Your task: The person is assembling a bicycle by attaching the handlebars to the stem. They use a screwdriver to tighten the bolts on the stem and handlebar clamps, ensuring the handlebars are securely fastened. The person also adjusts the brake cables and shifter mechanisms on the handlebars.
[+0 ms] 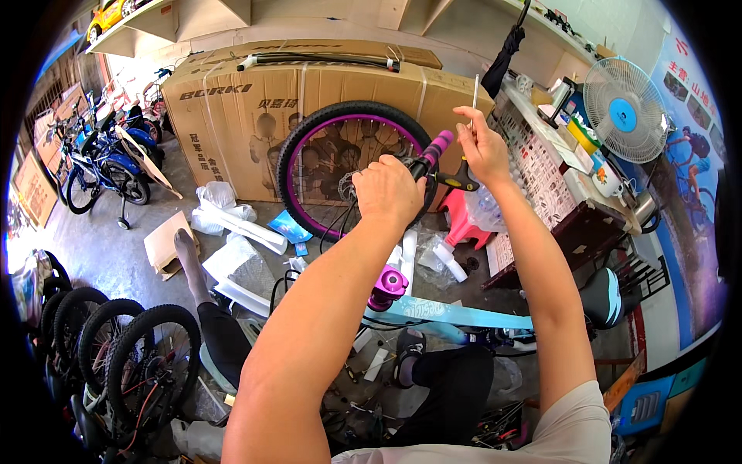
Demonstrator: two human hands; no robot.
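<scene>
Bicycle shop serving also as a workshop. Trade is indicated by assembled bicycles at left, a row of black-tyred wheels at lower left, and a cyclist poster at right; repair or assembly, by a light-blue frame, scattered tools, and a purple-rimmed wheel before a large carton (bound with pale straps).

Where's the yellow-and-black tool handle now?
In the head view, right of centre, the yellow-and-black tool handle shows at the lower left of the right hand, between the purple-and-black handlebar end and the pink plastic stool.
</scene>
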